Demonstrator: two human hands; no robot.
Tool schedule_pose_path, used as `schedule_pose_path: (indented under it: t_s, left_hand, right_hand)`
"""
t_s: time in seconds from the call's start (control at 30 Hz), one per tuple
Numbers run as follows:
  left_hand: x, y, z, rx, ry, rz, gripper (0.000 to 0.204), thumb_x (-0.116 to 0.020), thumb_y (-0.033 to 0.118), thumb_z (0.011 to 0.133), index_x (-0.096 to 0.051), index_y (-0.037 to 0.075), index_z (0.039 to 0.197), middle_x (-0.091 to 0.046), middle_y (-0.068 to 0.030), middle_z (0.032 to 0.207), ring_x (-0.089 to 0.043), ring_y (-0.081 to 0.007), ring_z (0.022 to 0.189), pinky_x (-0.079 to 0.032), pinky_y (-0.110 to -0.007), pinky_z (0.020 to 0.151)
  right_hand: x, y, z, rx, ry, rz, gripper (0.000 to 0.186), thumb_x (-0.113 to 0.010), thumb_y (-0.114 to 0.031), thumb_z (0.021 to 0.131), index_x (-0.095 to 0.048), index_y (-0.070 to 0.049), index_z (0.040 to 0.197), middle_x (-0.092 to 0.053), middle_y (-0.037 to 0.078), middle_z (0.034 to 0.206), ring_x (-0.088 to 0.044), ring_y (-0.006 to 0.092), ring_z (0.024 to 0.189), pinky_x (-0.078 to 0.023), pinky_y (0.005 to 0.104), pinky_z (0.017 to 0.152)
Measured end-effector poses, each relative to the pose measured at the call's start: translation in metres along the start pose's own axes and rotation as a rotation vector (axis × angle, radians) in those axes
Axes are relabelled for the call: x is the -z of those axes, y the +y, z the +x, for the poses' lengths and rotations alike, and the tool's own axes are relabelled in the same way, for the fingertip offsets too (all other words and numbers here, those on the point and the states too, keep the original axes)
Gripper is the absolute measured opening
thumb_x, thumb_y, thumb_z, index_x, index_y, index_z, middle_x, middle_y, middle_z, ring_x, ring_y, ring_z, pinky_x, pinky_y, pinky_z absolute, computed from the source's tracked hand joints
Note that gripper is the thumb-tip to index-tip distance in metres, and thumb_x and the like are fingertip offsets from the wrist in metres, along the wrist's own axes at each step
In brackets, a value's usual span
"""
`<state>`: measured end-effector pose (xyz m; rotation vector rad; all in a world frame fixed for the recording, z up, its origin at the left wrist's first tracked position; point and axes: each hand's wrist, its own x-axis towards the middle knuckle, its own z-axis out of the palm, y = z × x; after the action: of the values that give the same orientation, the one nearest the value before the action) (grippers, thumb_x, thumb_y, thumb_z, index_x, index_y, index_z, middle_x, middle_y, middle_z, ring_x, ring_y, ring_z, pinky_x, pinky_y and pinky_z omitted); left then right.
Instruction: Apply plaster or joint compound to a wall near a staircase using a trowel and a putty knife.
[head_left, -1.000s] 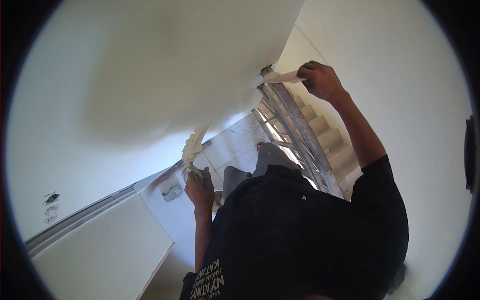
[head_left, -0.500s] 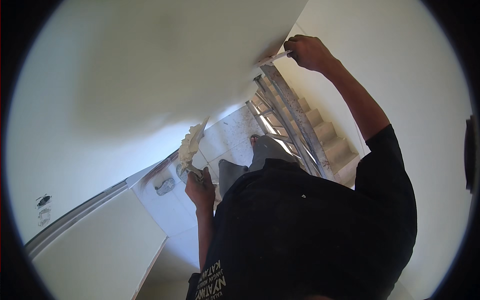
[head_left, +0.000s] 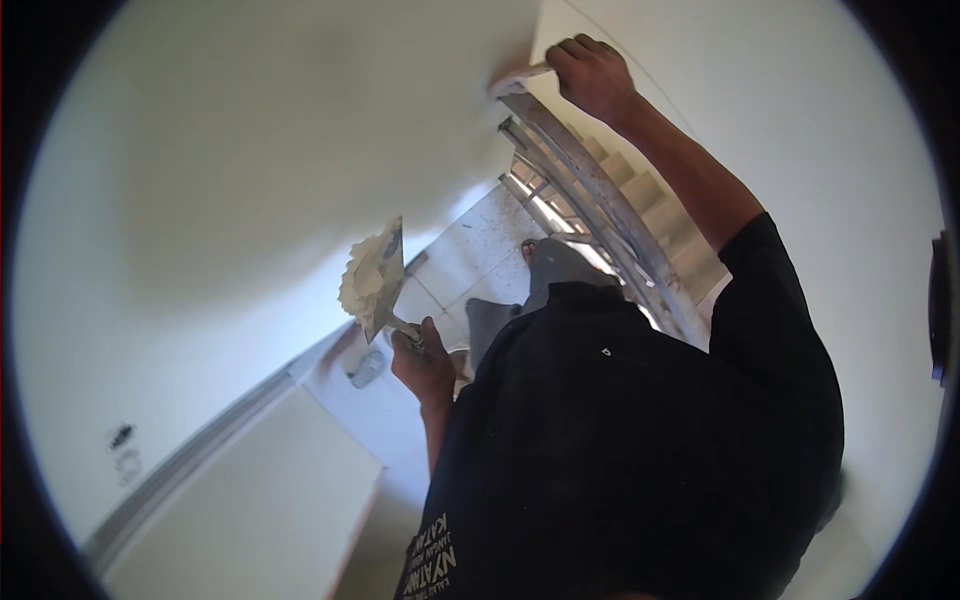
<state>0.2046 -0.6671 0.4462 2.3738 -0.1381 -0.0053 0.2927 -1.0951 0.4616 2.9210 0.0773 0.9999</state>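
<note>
My left hand (head_left: 424,370) is closed round the handle of a wide putty knife (head_left: 391,275), held up in front of my waist. A thick, ragged heap of cream putty (head_left: 365,275) covers much of its blade. At the upper right, my right arm reaches out, and my right hand (head_left: 592,75) grips a second putty knife (head_left: 520,79). That blade lies against or very close to the pale wall (head_left: 280,130), near its far edge; contact is hard to tell. Some whitish putty shows on it.
A metal ladder (head_left: 610,215) stands below my right arm, with a staircase (head_left: 655,205) beyond it. Sandals (head_left: 368,369) lie on the white tiled floor (head_left: 480,245). A hole (head_left: 121,437) marks the wall at lower left, above a grey ledge (head_left: 200,455).
My right hand has moved up and left with its putty knife along the wall edge. The left putty knife has turned, showing more of the blade and putty. The whole view has shifted slightly.
</note>
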Motion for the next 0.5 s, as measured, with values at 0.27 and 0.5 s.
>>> schedule_pose_path:
  t_s: [0.27, 0.5]
  left_hand:
    - [0.004, 0.002, 0.005, -0.092, 0.012, -0.059, 0.023, -0.066, 0.017, 0.089, -0.052, -0.001, 0.083, -0.061, -0.0122, 0.067, -0.059, -0.0210, 0.058, -0.046, -0.035, 0.055]
    - [0.010, -0.002, 0.005, -0.101, -0.016, -0.029, 0.023, -0.066, 0.017, 0.088, -0.052, -0.001, 0.082, -0.061, -0.0142, 0.067, -0.062, -0.0255, 0.059, -0.047, -0.037, 0.056]
  right_hand:
    - [0.033, -0.003, -0.014, -0.044, 0.060, 0.037, 0.010, -0.061, -0.006, 0.074, -0.058, -0.011, 0.082, -0.060, 0.002, 0.080, -0.061, 0.0212, 0.083, -0.052, 0.0361, 0.069]
    - [0.041, 0.004, -0.004, 0.006, -0.236, 0.076, 0.006, -0.063, -0.009, 0.079, -0.058, -0.007, 0.082, -0.060, 0.007, 0.078, -0.061, 0.0249, 0.083, -0.051, 0.0374, 0.072]
